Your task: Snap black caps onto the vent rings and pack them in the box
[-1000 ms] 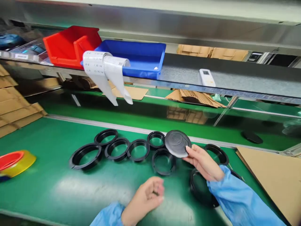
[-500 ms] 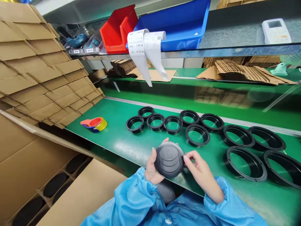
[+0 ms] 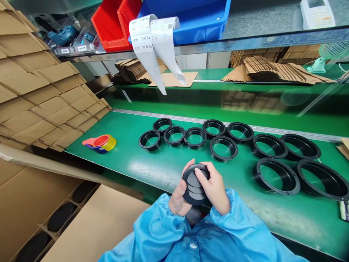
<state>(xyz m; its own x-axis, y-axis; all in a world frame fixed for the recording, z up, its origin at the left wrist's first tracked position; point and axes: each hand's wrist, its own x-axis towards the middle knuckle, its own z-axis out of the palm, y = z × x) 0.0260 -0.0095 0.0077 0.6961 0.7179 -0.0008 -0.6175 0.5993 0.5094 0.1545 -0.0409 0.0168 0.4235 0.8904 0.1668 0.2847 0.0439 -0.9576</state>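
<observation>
Both my hands hold a round dark grey disc [image 3: 194, 186] close to my chest, at the near edge of the green bench [image 3: 163, 171]. My left hand [image 3: 178, 198] grips its left rim, thumb up along the edge. My right hand [image 3: 214, 187] lies over its right side with fingers pressed on the face. Several black plastic rings [image 3: 223, 147] lie in rows on the bench beyond my hands; larger ones [image 3: 276, 179] are to the right.
A red and yellow tape dispenser [image 3: 101, 143] sits on the bench's left. Stacked cardboard sheets [image 3: 40, 94] rise at left, and an open carton with dividers [image 3: 62, 218] stands below. On the shelf above are red [image 3: 109, 22] and blue bins [image 3: 196, 18] with hanging paper labels [image 3: 152, 47].
My right hand carried the disc from over the rings back toward my body, my left hand joined it, and my right hand now covers the disc's face. My view swung left and down.
</observation>
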